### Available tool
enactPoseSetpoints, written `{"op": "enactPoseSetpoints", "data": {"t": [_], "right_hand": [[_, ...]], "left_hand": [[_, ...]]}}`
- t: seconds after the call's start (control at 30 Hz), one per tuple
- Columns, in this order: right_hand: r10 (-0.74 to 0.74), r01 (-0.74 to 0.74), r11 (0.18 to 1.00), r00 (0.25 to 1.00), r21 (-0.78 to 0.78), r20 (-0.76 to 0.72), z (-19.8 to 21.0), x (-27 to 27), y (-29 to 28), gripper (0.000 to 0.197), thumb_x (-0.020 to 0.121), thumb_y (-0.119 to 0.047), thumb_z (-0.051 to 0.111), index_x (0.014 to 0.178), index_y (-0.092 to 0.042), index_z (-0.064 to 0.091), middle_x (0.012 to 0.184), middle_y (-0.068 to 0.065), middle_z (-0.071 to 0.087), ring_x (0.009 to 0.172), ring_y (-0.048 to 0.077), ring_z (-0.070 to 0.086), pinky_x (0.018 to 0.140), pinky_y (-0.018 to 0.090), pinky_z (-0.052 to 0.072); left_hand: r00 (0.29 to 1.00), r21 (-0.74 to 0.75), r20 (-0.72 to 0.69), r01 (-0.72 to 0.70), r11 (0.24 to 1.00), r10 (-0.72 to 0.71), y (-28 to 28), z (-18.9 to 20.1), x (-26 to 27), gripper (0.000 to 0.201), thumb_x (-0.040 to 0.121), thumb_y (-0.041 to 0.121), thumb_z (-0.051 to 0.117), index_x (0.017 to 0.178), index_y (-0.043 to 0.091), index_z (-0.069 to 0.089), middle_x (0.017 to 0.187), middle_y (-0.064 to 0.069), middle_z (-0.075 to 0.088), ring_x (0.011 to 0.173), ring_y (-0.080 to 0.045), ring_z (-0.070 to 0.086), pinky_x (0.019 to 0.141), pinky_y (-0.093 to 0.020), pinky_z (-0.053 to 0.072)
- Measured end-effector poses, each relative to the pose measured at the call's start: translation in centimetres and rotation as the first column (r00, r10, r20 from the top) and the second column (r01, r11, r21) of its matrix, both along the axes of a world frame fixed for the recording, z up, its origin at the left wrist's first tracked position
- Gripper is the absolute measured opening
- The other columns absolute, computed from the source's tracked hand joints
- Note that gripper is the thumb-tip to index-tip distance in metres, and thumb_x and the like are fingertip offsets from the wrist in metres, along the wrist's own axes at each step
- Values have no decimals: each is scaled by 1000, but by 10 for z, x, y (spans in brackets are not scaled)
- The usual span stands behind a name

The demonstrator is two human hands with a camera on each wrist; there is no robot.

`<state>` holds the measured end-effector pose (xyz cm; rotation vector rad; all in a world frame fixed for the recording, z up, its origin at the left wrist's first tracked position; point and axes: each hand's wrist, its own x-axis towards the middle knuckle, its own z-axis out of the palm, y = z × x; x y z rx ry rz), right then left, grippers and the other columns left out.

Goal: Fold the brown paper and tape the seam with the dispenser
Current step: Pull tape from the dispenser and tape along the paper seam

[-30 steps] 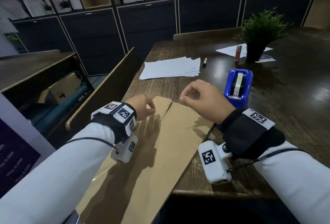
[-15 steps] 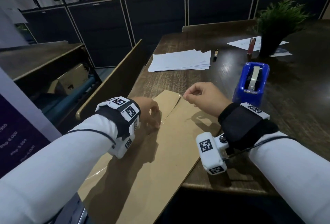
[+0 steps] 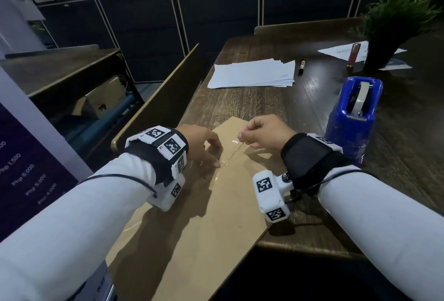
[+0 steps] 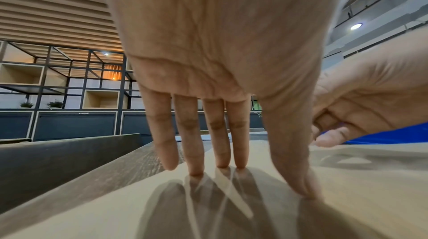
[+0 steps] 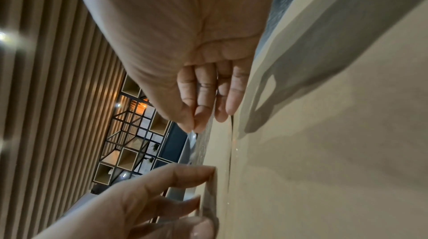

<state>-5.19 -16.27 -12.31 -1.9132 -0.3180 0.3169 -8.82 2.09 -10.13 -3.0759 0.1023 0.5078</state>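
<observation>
Brown paper [image 3: 192, 236]: one folded sheet, flaps meeting along a lengthwise seam [image 3: 230, 156], lay flat at the near left corner of the worktop [image 3: 276, 108], its near end overhanging the near edge.

Handling (judged): light, thin, stiff enough to keep a crease yet quick to slide on the polished wood and to spring open; best pinned flat with fingertips close beside the seam, never lifted by a flap.

Tape strip [image 3: 236, 141]: clear, glossy, thin; it would likely cling to itself or to skin, so best held by its free end and kept taut until laid.

Left hand [image 3: 201, 147]: fingers spread and nearly straight, the tips of several fingers and the thumb pressing the left flap down beside the seam; it grasped nothing.

Right hand [image 3: 264, 133]: thumb and forefinger pinched the far end of the tape strip just above the seam, remaining fingers curled loosely.

Dispenser [image 3: 353, 115]: blue, solid-looking, probably heavy enough to stay put; it stood to the right of the paper, near the right hand, apart from both hands.

Not determined: how much of the tape strip was already stuck down, since its outline showed only as glints; the seam's near stretch, covered by wrists and shadow; the paper's near end, cut off by the sleeves; whether the left little finger touched the paper.
</observation>
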Motion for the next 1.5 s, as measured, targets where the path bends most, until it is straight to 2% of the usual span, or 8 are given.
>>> {"op": "enactPoseSetpoints", "data": {"t": [0.13, 0.3, 0.37, 0.53, 0.83, 1.03, 1.23, 1.5], "right_hand": [[9, -11, 1000, 998, -28, -64, -5, 5, 5, 17, 82, -3, 69, 68, -9, 63, 91, 18, 68, 74, 19, 55, 51, 18, 50], [24, -28, 998, 998, -61, -56, -10, 7, 9, 17, 81, -1, 69, 67, -9, 63, 78, 7, 68, 72, 13, 58, 62, 17, 48], [23, -28, 997, 998, -72, -58, -12, 8, 9, 18, 81, -1, 69, 67, -10, 63, 82, 8, 70, 76, 14, 59, 64, 18, 48], [27, -32, 995, 998, -97, -58, -12, 9, 10, 14, 82, -1, 68, 72, -9, 64, 92, 13, 71, 80, 16, 61, 60, 15, 47], [64, -73, 988, 995, -139, -71, -10, 11, 10, 9, 83, -3, 68, 76, -8, 66, 79, 7, 69, 66, 10, 64, 50, 8, 47], [56, -64, 986, 997, -155, -50, -10, 9, 11, 5, 82, -2, 68, 87, -2, 69, 84, 14, 70, 65, 11, 63, 47, 11, 48], [49, -50, 979, 999, -198, -11, -13, 12, 13, 7, 80, -4, 71, 86, 0, 71, 85, 14, 72, 74, 17, 62, 71, 29, 53], [62, -55, 970, 998, -235, 22, -14, 12, 14, 14, 78, -3, 71, 66, -11, 68, 70, 5, 69, 62, 11, 59, 60, 21, 48]], "left_hand": [[1000, -7, 12, 25, 1000, -25, 0, 3, 1, 49, 80, 50, 68, 125, 35, 56, 126, 16, 58, 105, -9, 59, 87, -25, 43], [998, 4, 36, 46, 999, -46, 1, 4, 6, 40, 88, 42, 62, 127, 34, 57, 126, 15, 60, 107, -9, 58, 87, -24, 42], [996, 19, 60, 58, 998, -59, -1, 4, 8, 40, 90, 41, 59, 129, 33, 56, 126, 15, 61, 111, -9, 57, 88, -24, 41], [993, 38, 97, 57, 998, -60, -3, 4, 11, 47, 90, 46, 58, 134, 30, 53, 124, 15, 63, 115, -10, 54, 87, -22, 37], [992, 62, 116, 38, 997, -45, -5, 3, 19, 45, 88, 53, 57, 128, 32, 58, 118, 12, 65, 110, -13, 55, 81, -24, 38], [992, 59, 123, 18, 998, -25, -6, 3, 21, 46, 88, 53, 57, 128, 30, 59, 117, 11, 66, 110, -14, 57, 85, -26, 41], [994, 63, 105, -21, 998, 14, -6, 1, 27, 53, 80, 58, 63, 125, 31, 60, 115, 11, 66, 101, -12, 57, 78, -25, 40], [993, 65, 110, -44, 997, 37, -6, -3, 37, 50, 79, 52, 68, 123, 27, 63, 113, 7, 68, 104, -16, 61, 87, -29, 49]]}}
